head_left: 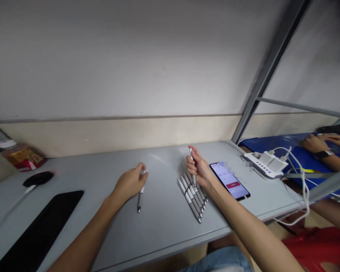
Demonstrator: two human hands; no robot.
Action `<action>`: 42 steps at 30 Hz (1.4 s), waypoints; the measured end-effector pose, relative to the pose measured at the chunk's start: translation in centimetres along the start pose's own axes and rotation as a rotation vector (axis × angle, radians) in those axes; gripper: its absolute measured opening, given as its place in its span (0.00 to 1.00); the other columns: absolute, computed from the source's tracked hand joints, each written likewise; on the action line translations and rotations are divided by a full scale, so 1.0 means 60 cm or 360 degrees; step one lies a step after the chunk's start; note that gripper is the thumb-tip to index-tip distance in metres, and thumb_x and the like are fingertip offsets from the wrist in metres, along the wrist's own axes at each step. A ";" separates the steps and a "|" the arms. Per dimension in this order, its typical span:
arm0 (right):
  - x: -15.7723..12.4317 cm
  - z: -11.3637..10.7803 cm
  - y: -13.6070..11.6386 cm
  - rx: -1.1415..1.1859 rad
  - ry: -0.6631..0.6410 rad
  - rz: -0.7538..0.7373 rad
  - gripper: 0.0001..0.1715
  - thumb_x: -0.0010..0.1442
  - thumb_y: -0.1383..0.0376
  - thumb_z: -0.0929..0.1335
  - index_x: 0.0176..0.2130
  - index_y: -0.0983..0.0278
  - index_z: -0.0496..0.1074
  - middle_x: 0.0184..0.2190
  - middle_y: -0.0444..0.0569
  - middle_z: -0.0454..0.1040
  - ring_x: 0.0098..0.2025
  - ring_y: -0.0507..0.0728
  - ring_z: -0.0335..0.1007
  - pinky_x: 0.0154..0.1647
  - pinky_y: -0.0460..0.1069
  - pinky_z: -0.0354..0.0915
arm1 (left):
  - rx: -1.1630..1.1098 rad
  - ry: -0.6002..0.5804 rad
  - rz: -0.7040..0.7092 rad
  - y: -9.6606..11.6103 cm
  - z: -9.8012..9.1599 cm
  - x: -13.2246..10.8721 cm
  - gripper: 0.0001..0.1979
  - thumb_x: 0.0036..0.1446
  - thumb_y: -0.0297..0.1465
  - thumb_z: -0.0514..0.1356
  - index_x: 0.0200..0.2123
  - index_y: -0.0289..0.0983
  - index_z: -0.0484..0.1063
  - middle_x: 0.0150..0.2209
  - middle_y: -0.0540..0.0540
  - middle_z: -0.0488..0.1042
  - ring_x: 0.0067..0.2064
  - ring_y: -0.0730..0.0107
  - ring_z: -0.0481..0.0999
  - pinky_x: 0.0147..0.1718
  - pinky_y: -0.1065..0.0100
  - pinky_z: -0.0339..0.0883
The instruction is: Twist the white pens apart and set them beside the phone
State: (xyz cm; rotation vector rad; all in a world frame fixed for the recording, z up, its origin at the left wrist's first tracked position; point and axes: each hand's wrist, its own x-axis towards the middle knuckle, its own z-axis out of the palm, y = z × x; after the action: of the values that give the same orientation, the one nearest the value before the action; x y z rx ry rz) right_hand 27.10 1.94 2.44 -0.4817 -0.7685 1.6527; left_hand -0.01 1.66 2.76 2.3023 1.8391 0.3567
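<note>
My right hand (198, 166) is closed round a white and grey click pen (190, 153), held upright with the thumb at its top end. Just beneath that hand, several matching pens (191, 196) lie side by side in a slanted row on the grey table (164, 223); the hand hides part of the row. To the left, my left hand (131, 181) has its thumb and fingers closed about the upper end of another white and grey pen (140, 198). That pen's grey grip and tip point toward the table's front edge.
Right of the pens lies a phone (230, 181) with a lit timer screen. Beyond it sits a white power strip (263, 166) with plugs and cables. A black mat (42, 230), a black round object (38, 179) and a jar (21, 155) occupy the left. Another person's hands (325, 143) rest at the far right.
</note>
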 end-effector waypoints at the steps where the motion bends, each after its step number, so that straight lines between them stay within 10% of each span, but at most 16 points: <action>1: 0.000 0.000 0.000 0.0002 -0.0001 -0.0001 0.15 0.58 0.58 0.69 0.43 0.54 0.61 0.18 0.33 0.50 0.15 0.44 0.37 0.13 0.40 0.34 | -0.0016 -0.0009 -0.0004 0.000 0.000 0.000 0.12 0.62 0.39 0.47 0.43 0.40 0.64 0.26 0.50 0.72 0.28 0.68 0.71 0.27 0.70 0.54; 25: -0.004 0.007 -0.006 0.0033 0.0003 -0.0001 0.14 0.60 0.61 0.68 0.45 0.54 0.62 0.18 0.34 0.52 0.15 0.45 0.39 0.13 0.39 0.36 | 0.0063 0.0008 0.0093 0.001 0.015 0.000 0.12 0.60 0.36 0.50 0.46 0.40 0.64 0.28 0.50 0.72 0.29 0.68 0.71 0.30 0.69 0.57; 32: -0.023 0.038 0.004 -0.0052 -0.0296 0.0267 0.14 0.62 0.60 0.66 0.48 0.55 0.62 0.27 0.41 0.67 0.24 0.49 0.62 0.24 0.43 0.63 | 0.0091 0.0019 0.0143 -0.005 0.024 0.003 0.12 0.60 0.37 0.50 0.44 0.41 0.64 0.27 0.50 0.71 0.28 0.68 0.71 0.29 0.69 0.56; 36: -0.032 0.044 0.015 -0.0323 -0.0448 0.0405 0.16 0.56 0.64 0.71 0.42 0.60 0.64 0.31 0.43 0.70 0.32 0.52 0.70 0.37 0.51 0.69 | 0.0112 0.0027 0.0151 -0.003 0.023 0.003 0.11 0.60 0.36 0.50 0.44 0.40 0.63 0.27 0.50 0.71 0.28 0.68 0.71 0.29 0.69 0.57; 42: -0.033 0.032 0.025 -0.1303 -0.0381 0.0049 0.13 0.52 0.59 0.73 0.33 0.64 0.69 0.24 0.41 0.67 0.26 0.49 0.61 0.29 0.45 0.57 | 0.0112 0.0022 0.0179 0.003 0.018 -0.001 0.10 0.60 0.36 0.50 0.43 0.41 0.65 0.27 0.50 0.71 0.28 0.68 0.70 0.29 0.69 0.56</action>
State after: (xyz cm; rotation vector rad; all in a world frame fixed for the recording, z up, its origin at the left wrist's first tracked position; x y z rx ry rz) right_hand 25.18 -0.54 2.54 -0.8683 -1.6338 1.3824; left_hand 0.47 1.58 1.79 2.4632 1.7598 0.3288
